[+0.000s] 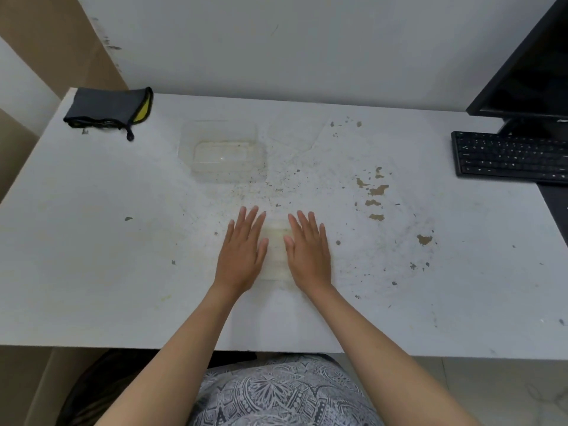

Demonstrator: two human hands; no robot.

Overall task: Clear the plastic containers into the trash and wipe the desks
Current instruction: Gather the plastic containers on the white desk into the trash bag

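Note:
A clear plastic container stands upright on the white desk, beyond my hands and a little left. A clear lid lies flat to its right. Another clear container sits close to me, mostly hidden between my hands. My left hand lies flat with fingers spread on its left side. My right hand lies flat on its right side. Neither hand grips anything. Crumbs and brown stains are scattered across the desk's middle and right.
A dark pouch with a yellow lining lies at the desk's far left corner. A black keyboard and a black monitor stand at the far right. A white wall backs the desk. A dark bag sits under the desk's front edge.

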